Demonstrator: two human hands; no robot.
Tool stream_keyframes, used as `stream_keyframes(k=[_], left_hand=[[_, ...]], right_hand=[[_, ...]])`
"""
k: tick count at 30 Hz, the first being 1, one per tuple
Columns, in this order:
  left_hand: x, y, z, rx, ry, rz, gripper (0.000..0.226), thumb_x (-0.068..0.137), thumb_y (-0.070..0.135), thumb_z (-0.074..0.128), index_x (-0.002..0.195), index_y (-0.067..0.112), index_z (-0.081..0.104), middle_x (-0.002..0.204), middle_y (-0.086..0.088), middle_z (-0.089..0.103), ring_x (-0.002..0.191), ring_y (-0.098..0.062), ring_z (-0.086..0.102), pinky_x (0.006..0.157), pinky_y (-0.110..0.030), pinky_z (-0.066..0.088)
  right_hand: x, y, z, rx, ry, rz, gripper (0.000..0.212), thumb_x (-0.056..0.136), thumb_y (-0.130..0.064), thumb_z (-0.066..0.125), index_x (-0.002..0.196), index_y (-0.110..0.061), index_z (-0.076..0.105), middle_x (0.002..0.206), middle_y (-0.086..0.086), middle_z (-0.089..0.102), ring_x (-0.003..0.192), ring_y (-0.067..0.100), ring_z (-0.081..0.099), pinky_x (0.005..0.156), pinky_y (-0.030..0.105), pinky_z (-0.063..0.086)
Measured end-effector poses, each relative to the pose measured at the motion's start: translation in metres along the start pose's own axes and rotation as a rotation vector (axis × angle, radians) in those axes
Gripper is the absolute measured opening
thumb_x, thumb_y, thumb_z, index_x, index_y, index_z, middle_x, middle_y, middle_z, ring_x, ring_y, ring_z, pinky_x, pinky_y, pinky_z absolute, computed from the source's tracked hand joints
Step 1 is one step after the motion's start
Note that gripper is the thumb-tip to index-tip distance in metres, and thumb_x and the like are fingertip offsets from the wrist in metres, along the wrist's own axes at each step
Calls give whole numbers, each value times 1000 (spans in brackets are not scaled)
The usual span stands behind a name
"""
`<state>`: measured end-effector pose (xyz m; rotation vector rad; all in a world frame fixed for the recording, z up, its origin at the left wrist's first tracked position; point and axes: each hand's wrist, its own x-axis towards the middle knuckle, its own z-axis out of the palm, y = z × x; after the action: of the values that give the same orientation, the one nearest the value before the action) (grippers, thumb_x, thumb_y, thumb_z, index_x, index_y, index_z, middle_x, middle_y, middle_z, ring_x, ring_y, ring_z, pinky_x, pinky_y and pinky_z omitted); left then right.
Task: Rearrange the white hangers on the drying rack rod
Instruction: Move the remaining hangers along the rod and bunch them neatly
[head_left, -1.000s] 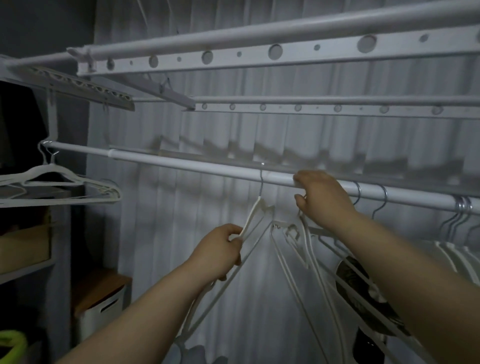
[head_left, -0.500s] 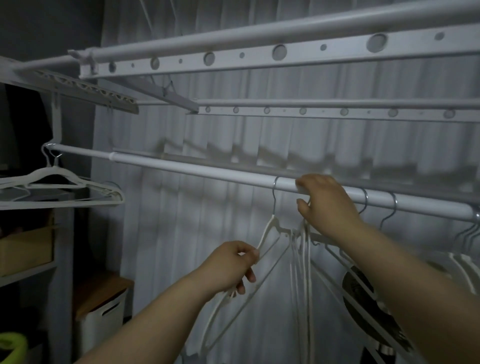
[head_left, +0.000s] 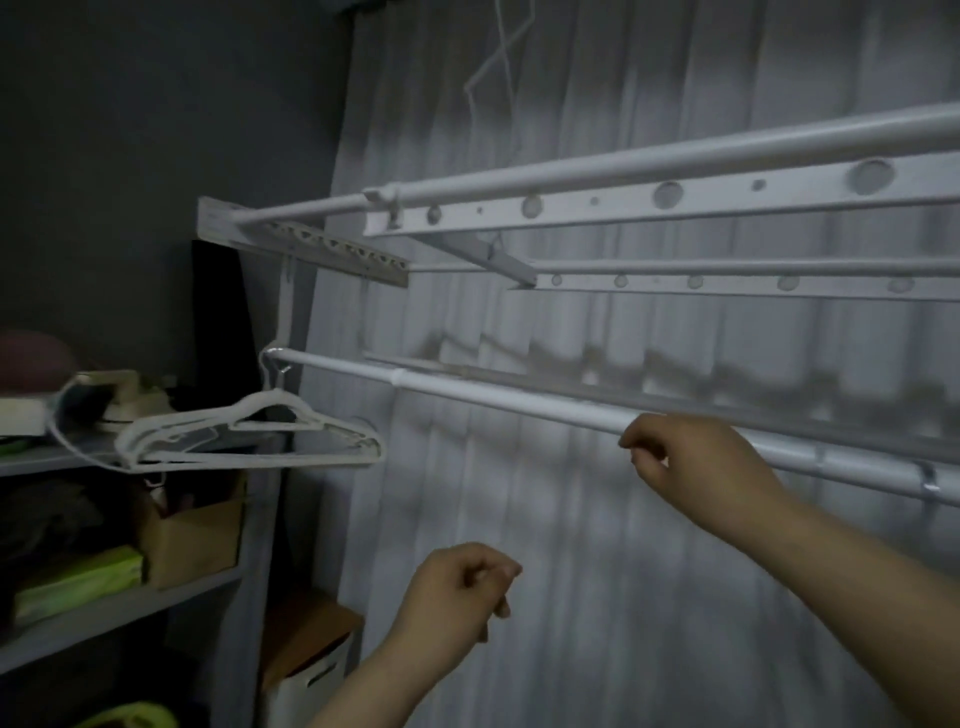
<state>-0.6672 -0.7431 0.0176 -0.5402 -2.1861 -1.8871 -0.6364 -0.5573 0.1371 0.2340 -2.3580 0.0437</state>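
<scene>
While both hands hang loosely curled and empty, left hand (head_left: 457, 587) low, right hand (head_left: 691, 462) at the rod (head_left: 509, 402), white hangers (head_left: 249, 431) dangle at its far-left end: light, stiff, probably best gripped near the hook.

White hangers (head_left: 249, 434) hang at the rod's (head_left: 498, 402) left end (beside shelves (head_left: 119, 616)). The right hand (head_left: 691, 462), fingers curled, is at the rod; the left hand (head_left: 452, 592) hovers below.
</scene>
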Motion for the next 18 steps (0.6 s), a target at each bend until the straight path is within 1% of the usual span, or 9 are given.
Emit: stream_keyframes(k=[3, 7, 8, 10, 12, 13, 15, 17, 18], left_hand=[[9, -22, -79, 25, 108, -23, 28, 88, 9, 55, 64, 21, 63, 37, 9, 57, 30, 0, 45, 36, -11, 35], [23, -51, -188, 102, 267, 11, 32, 87, 4, 55, 61, 21, 63, 36, 8, 55, 35, 1, 49, 39, -5, 35], [27, -60, -212, 141, 304, 16, 34, 86, 4, 55, 60, 24, 62, 37, 8, 55, 39, 0, 51, 42, -6, 37], [35, -75, -253, 224, 357, 15, 36, 86, 4, 56, 59, 28, 60, 38, 10, 53, 46, -2, 49, 49, -15, 40], [46, -86, -290, 302, 407, -4, 36, 85, 8, 58, 57, 30, 58, 37, 11, 55, 47, -2, 50, 51, -18, 40], [53, -91, -307, 350, 439, -12, 34, 86, 12, 58, 57, 31, 57, 41, 11, 57, 49, -1, 53, 53, -19, 40], [69, -100, -336, 483, 508, -29, 29, 86, 22, 56, 61, 36, 55, 58, 12, 62, 63, -7, 59, 58, -24, 43], [85, -111, -354, 594, 568, -50, 20, 87, 28, 54, 70, 39, 55, 75, 11, 64, 79, -15, 61, 63, -26, 43], [94, -117, -360, 621, 587, -48, 15, 87, 27, 55, 77, 36, 60, 82, 9, 65, 85, -16, 61, 65, -25, 42]], right_hand=[[31, -55, 33, 39, 4, -10, 24, 89, -18, 48, 108, -19, 64, 105, 5, 68, 99, 25, 60, 83, 30, 40], [72, -130, 93, 66, -13, -45, 26, 90, -18, 46, 110, -19, 64, 109, 5, 67, 103, 24, 58, 82, 29, 41], [81, -147, 108, 72, -25, -53, 27, 90, -17, 45, 111, -18, 63, 110, 6, 66, 104, 24, 57, 82, 29, 41], [100, -176, 137, 60, -65, -88, 29, 91, -16, 44, 115, -16, 60, 115, 5, 63, 108, 23, 54, 87, 29, 38], [122, -200, 163, 19, -83, -130, 32, 91, -16, 43, 120, -16, 56, 123, 4, 58, 114, 22, 48, 92, 28, 33], [135, -211, 174, 10, -67, -146, 33, 90, -16, 44, 122, -16, 54, 125, 3, 56, 116, 22, 46, 93, 28, 30], [164, -230, 193, 4, -4, -175, 35, 89, -14, 45, 123, -14, 53, 127, 4, 54, 119, 23, 43, 94, 26, 25], [191, -247, 209, -32, 49, -198, 36, 88, -11, 46, 122, -10, 54, 127, 8, 53, 120, 25, 43, 96, 29, 24], [205, -254, 217, -42, 78, -215, 36, 87, -8, 47, 121, -6, 54, 127, 12, 53, 120, 27, 43, 99, 33, 25]])
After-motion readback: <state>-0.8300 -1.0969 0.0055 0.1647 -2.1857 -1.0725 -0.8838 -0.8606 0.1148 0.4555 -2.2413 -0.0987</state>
